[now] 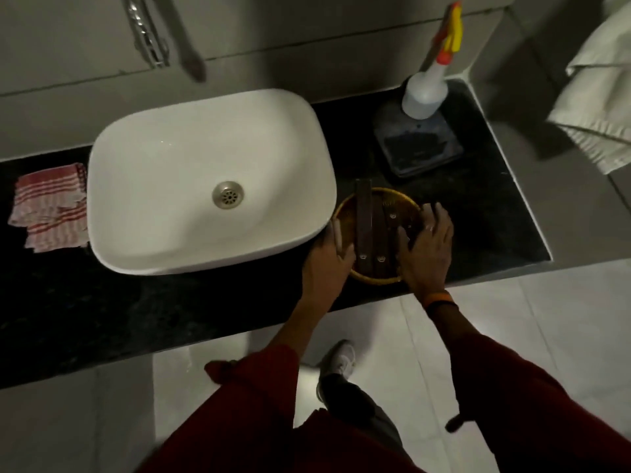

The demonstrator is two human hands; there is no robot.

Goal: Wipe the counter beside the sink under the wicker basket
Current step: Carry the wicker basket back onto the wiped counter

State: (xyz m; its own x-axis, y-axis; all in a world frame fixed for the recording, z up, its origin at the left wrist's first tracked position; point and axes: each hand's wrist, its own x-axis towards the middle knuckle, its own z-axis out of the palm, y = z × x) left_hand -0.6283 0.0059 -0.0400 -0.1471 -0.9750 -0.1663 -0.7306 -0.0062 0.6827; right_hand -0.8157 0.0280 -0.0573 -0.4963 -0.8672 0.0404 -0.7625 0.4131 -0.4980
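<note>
A round wicker basket point(382, 203) with several dark brown handled utensils in it sits on the black counter point(478, 213), just right of the white sink point(211, 179). My left hand point(324, 268) grips the basket's left rim. My right hand point(426, 247) clasps its right rim, fingers spread over the edge. A red-and-white striped cloth point(51, 206) lies crumpled on the counter left of the sink, away from both hands.
A spray bottle point(426, 90) with a yellow and orange trigger stands at the back right corner beside a blue-rimmed tray point(420, 145). A white towel point(597, 97) hangs at the right. A chrome tap point(146, 32) is on the wall behind the sink.
</note>
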